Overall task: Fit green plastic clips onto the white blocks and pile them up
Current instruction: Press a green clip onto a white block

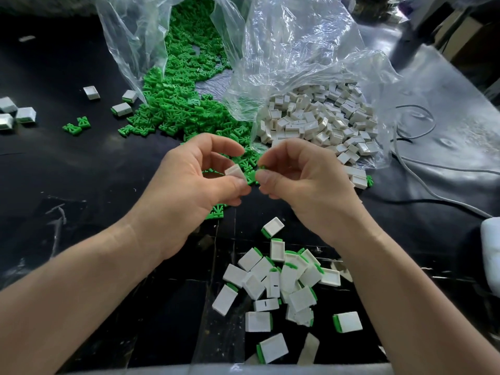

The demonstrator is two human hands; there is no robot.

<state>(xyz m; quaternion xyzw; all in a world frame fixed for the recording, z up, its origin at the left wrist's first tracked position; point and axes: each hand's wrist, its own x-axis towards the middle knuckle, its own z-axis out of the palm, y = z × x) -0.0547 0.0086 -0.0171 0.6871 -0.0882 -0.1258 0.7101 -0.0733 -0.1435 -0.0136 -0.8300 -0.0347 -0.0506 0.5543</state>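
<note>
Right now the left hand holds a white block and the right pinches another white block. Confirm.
Not quite: in the head view the right hand pinches a green clip, not a block. The left hand does hold a white block.

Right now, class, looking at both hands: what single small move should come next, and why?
Probably press the green clip, pinched in the right hand, into the white block the left hand holds: they sit close but look unjoined.
</note>
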